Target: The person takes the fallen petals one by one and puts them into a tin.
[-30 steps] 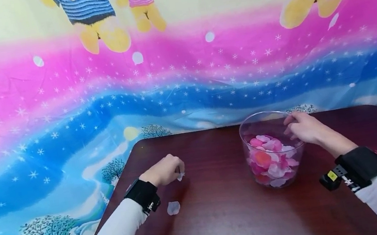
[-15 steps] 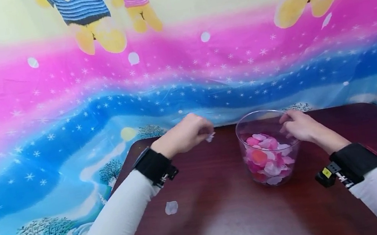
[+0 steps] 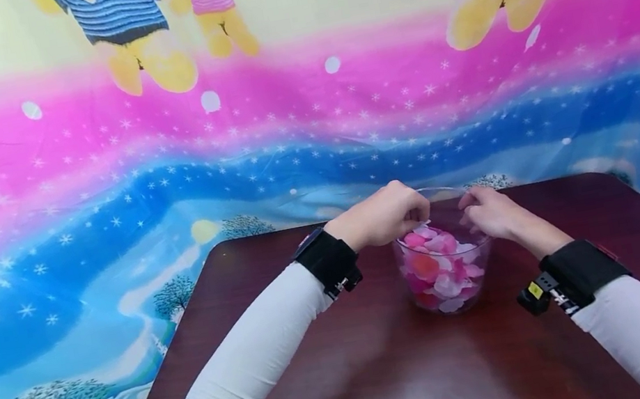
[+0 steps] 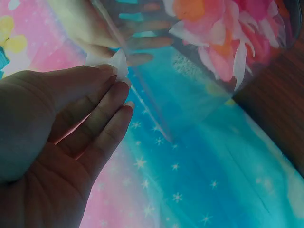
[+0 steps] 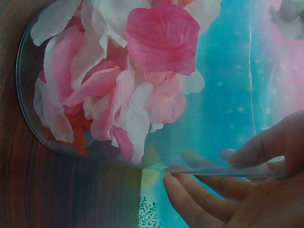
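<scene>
A clear plastic bucket (image 3: 452,223) stands on the table, partly filled with pink, white and orange-red artificial flower petals (image 3: 443,271). My left hand (image 3: 383,216) is at its left rim, pinching a white petal (image 4: 118,64) between thumb and fingertips. In the left wrist view the petal overlaps the bucket's rim. On the opposite side, my right hand (image 3: 490,212) grips the bucket wall. The right wrist view shows its thumb (image 5: 259,147) inside the rim and the other fingers (image 5: 190,194) outside.
The dark reddish-brown table (image 3: 349,371) has rounded far corners. Right behind it hangs a colourful printed cloth (image 3: 281,121). Black straps with small cameras sit on the left wrist (image 3: 327,262) and right wrist (image 3: 582,268).
My left hand has carried the white petal up and right from the table's left side to the bucket. The other loose petal is now hidden by my left arm. My right hand keeps its hold.
</scene>
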`<state>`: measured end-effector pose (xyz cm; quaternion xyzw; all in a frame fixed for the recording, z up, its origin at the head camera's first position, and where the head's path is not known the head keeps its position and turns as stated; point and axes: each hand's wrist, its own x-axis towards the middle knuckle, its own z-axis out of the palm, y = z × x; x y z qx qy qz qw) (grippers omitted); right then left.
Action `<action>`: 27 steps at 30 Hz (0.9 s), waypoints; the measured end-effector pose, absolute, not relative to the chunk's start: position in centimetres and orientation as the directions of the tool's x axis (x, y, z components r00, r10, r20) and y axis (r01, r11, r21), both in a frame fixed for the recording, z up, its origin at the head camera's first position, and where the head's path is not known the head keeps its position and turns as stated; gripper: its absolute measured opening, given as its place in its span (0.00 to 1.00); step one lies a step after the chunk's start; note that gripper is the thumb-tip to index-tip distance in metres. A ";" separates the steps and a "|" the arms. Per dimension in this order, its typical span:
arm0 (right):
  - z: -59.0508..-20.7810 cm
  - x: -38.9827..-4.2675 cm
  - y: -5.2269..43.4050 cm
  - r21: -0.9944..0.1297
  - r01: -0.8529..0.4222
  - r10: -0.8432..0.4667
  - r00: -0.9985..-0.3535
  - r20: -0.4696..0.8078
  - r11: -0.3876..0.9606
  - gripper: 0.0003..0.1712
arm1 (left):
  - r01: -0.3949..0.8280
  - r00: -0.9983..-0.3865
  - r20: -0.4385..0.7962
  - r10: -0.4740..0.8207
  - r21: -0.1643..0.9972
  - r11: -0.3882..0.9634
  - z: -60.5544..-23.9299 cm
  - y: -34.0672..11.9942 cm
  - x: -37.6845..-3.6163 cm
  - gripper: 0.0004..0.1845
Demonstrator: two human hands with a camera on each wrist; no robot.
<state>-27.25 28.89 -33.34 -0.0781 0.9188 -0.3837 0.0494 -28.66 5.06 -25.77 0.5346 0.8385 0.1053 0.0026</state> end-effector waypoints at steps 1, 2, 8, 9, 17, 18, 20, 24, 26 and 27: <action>-33.3 -27.3 28.8 -0.714 -0.106 -0.184 -0.982 -0.032 0.692 0.25 | 0.895 -0.430 0.104 0.897 0.178 0.409 -25.9 5.2 -28.7 0.07; -33.3 -27.3 28.8 -0.715 -0.105 -0.185 -0.982 -0.034 0.691 0.25 | 0.894 -0.433 0.102 0.896 0.176 0.412 -26.1 5.2 -28.7 0.08; -33.3 -27.4 28.7 -0.711 -0.095 -0.176 -0.984 -0.041 0.696 0.25 | 0.881 -0.458 0.097 0.883 0.183 0.437 -26.8 5.5 -29.1 0.06; -33.3 -27.3 28.7 -0.712 -0.095 -0.174 -0.984 -0.040 0.696 0.25 | 0.878 -0.463 0.089 0.882 0.184 0.442 -26.9 5.5 -29.2 0.06; -33.3 -27.3 28.9 -0.717 -0.098 -0.179 -0.983 -0.038 0.690 0.25 | 0.870 -0.487 0.075 0.870 0.136 0.475 -27.4 4.9 -29.7 0.10; -33.3 -27.3 28.9 -0.717 -0.099 -0.178 -0.983 -0.036 0.690 0.25 | 0.872 -0.484 0.089 0.871 0.128 0.472 -27.1 4.6 -29.6 0.11; -33.3 -27.3 28.7 -0.721 -0.103 -0.185 -0.982 -0.035 0.685 0.25 | 0.872 -0.486 0.114 0.866 0.120 0.474 -26.8 3.4 -29.5 0.12; -33.4 -27.3 28.7 -0.729 -0.107 -0.198 -0.979 -0.040 0.676 0.25 | 0.860 -0.510 0.168 0.844 0.063 0.507 -26.3 -0.7 -28.6 0.14; -33.4 -27.3 28.8 -0.730 -0.107 -0.201 -0.979 -0.042 0.675 0.25 | 0.841 -0.537 0.188 0.823 0.040 0.540 -26.5 -3.4 -28.1 0.15; -33.4 -27.4 28.9 -0.730 -0.108 -0.201 -0.979 -0.041 0.675 0.25 | 0.830 -0.551 0.192 0.812 0.032 0.557 -26.7 -4.9 -27.7 0.16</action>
